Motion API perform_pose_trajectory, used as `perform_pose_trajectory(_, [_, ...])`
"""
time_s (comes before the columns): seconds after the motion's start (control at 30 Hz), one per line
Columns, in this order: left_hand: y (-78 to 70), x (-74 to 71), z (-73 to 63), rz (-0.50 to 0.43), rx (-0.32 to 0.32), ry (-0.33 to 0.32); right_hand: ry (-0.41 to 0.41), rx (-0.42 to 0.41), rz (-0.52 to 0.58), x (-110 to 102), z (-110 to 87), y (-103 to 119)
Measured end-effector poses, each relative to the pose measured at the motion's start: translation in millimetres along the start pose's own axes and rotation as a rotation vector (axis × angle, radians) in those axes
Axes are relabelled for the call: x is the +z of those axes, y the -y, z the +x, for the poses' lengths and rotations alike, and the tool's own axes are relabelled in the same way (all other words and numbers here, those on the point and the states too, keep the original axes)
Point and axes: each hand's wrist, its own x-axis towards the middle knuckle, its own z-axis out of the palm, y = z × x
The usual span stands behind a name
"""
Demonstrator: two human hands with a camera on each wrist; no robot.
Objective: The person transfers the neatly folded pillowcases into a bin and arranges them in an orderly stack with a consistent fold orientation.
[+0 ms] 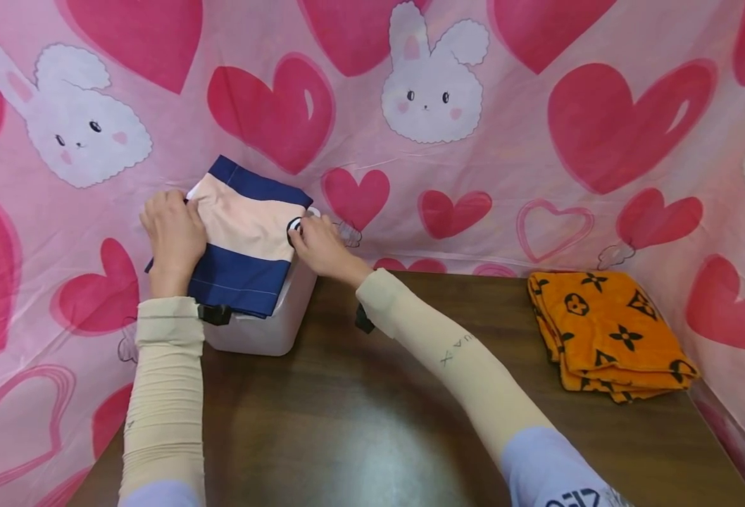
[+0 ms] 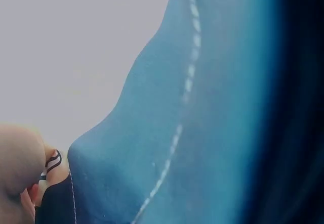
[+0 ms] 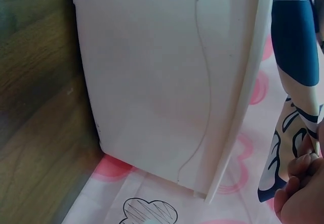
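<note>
Both hands hold a folded navy and peach cloth (image 1: 242,218) above a white plastic bin (image 1: 293,303) at the back left of the table. My left hand (image 1: 176,232) grips its left edge. At the opposite edge my right hand (image 1: 324,245) pinches it beside a black-and-white printed patch. The right wrist view has the cloth (image 3: 296,37) just beyond the bin's rim (image 3: 243,113), with a gap between them. Close to the left wrist camera, the cloth (image 2: 147,128) shows blue with white stitching. Most of the bin's opening is hidden beneath it.
A folded orange towel (image 1: 607,331) with black motifs lies at the right of the brown wooden table (image 1: 372,408). Behind and beside the table hangs a pink curtain (image 1: 360,127) with hearts and rabbits, close to the bin.
</note>
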Motion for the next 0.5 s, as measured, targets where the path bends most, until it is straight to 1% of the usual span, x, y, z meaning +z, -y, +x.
perform_pose_trajectory(0.2, [1.5, -1.0, 2.1, 0.001, 0.006, -0.014, -0.003, 0.025, -0.041, 7, 2.8, 2])
perform_pose_trajectory(0.4, [1.0, -2.6, 2.3, 0.004, -0.014, -0.016, -0.015, 0.056, -0.041, 15, 5.5, 1])
perform_pose_trajectory(0.5, [-0.5, -3.1, 4.1, -0.012, -0.004, -0.023, -0.013, 0.066, -0.042, 19, 6.7, 1])
